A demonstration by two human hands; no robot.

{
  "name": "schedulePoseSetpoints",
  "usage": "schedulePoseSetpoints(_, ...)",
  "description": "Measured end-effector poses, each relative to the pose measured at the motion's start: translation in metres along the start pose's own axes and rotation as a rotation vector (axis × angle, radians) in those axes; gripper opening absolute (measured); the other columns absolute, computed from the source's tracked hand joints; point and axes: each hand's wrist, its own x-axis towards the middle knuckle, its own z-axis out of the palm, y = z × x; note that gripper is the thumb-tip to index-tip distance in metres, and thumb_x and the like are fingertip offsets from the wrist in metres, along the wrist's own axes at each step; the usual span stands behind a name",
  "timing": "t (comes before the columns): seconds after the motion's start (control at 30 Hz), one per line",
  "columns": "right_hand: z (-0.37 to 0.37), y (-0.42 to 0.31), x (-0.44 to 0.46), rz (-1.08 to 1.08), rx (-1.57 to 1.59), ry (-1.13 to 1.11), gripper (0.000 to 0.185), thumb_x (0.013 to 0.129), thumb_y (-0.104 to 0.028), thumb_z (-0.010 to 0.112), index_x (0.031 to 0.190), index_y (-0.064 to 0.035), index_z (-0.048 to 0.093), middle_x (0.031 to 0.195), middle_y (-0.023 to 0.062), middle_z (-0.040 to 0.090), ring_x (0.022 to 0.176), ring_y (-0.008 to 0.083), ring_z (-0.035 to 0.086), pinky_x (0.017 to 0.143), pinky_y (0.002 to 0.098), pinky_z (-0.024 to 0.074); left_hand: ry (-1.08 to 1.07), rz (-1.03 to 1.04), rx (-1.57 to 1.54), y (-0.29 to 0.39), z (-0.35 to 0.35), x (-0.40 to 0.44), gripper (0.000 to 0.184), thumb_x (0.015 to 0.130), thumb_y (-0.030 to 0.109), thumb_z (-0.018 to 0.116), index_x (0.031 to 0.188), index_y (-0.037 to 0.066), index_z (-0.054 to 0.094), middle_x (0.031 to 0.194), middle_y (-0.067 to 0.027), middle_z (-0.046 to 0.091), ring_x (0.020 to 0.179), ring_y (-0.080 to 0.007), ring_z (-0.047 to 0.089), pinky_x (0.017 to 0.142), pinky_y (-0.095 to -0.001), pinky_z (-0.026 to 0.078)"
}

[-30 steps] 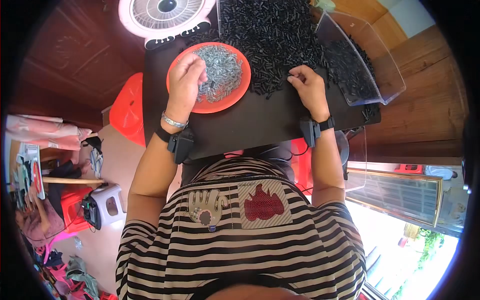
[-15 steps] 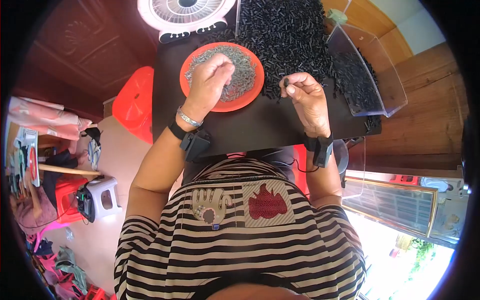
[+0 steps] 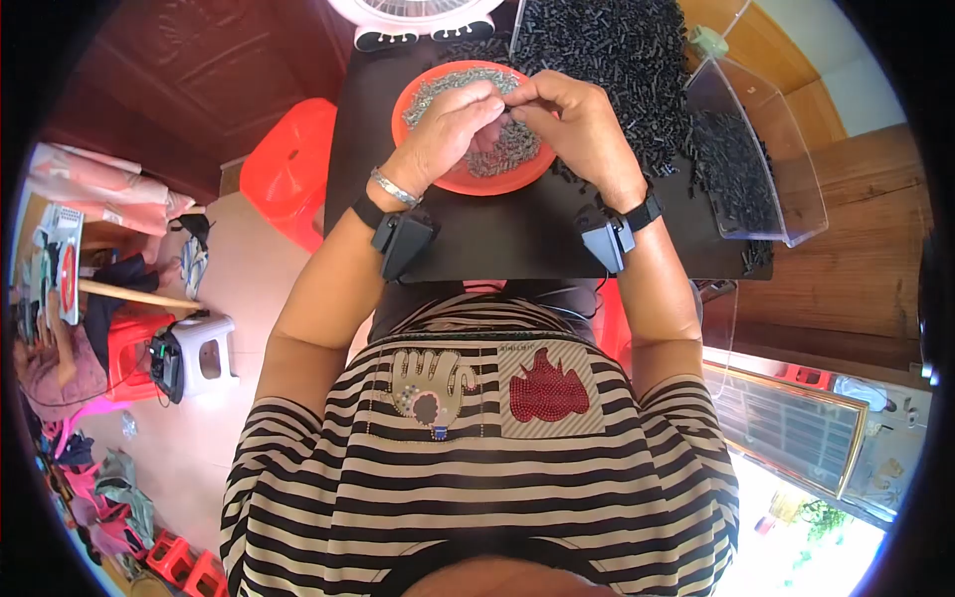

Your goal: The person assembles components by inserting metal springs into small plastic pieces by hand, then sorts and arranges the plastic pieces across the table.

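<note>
My left hand [image 3: 456, 131] is closed in a pinch above the orange-red plate [image 3: 403, 109], its fingertips meeting those of my right hand. Whatever the left fingers hold is hidden. My right hand [image 3: 579, 121] pinches a small black piece [image 3: 508, 109], mostly covered by the fingers. Small silvery metal parts [image 3: 517, 149] are heaped in the plate beneath both hands. To the right and beyond my right hand lies a large pile of small black pieces [image 3: 607, 50] on the dark table [image 3: 497, 239].
A clear plastic bin [image 3: 796, 189] on its side holds more black pieces at the table's right. The pink-and-white fan [image 3: 423, 25] stands at the far edge. A red stool [image 3: 288, 169] is left of the table. Another person's arm [image 3: 65, 358] shows at far left.
My right hand has moved left with the black piece, from beside the plate to over it, meeting my left hand. The whole view has shifted slightly.
</note>
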Motion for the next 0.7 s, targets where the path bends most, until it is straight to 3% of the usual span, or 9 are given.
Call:
schedulePoseSetpoints(0.1, 0.001, 0.0, 0.005, -0.115, -0.057, 0.022, 0.015, 0.084, -0.003, 0.072, 0.099, -0.0033, 0.073, 0.09, 0.0113, 0.072, 0.079, 0.024, 0.071, 0.069, 0.0324, 0.0549, -0.024, 0.005, 0.003, -0.003, -0.006, 0.002, 0.035, 0.103, 0.034, 0.046, 0.091, 0.004, 0.059, 0.078, -0.0011, 0.057, 0.07, -0.01, 0.054, 0.062, -0.0252, 0.043)
schedulePoseSetpoints(0.3, 0.016, 0.013, 0.002, 0.018, -0.069, 0.119, 0.017, 0.082, -0.011, 0.074, 0.097, -0.0052, 0.072, 0.09, 0.0117, 0.072, 0.077, 0.0284, 0.07, 0.068, 0.035, 0.0552, 0.107, -0.005, -0.145, -0.002, -0.011, 0.001, 0.027, 0.102, 0.029, 0.049, 0.091, 0.006, 0.059, 0.077, -0.0005, 0.058, 0.068, -0.0109, 0.058, 0.062, -0.0247, 0.045)
schedulePoseSetpoints(0.37, 0.019, 0.015, -0.004, 0.048, -0.247, -0.14, 0.024, 0.082, -0.012, 0.076, 0.105, -0.0042, 0.073, 0.085, 0.0107, 0.071, 0.077, 0.019, 0.067, 0.073, 0.0301, 0.053, 0.198, -0.011, -0.195, -0.003, -0.014, 0.001, 0.026, 0.101, 0.028, 0.05, 0.092, 0.006, 0.06, 0.077, -0.0002, 0.059, 0.067, -0.011, 0.058, 0.062, -0.0245, 0.045)
schedulePoseSetpoints(0.43, 0.033, 0.013, -0.011, -0.022, -0.298, -0.282, 0.022, 0.081, -0.019, 0.075, 0.097, -0.004, 0.071, 0.09, 0.0122, 0.068, 0.087, 0.0308, 0.066, 0.078, 0.0404, 0.0523, 0.288, -0.019, -0.211, -0.008, -0.022, 0.003, 0.025, 0.101, 0.028, 0.051, 0.093, 0.007, 0.061, 0.076, 0.0, 0.06, 0.065, -0.0109, 0.059, 0.062, -0.0243, 0.045)
schedulePoseSetpoints(0.7, 0.036, 0.023, -0.004, -0.052, -0.3, -0.326, 0.013, 0.084, -0.015, 0.069, 0.093, -0.0054, 0.071, 0.089, 0.0118, 0.067, 0.085, 0.0326, 0.066, 0.075, 0.042, 0.0516, 0.329, -0.035, -0.244, -0.008, -0.02, 0.003, 0.024, 0.101, 0.028, 0.052, 0.095, 0.007, 0.061, 0.077, 0.0006, 0.061, 0.066, -0.0096, 0.059, 0.062, -0.0228, 0.044)
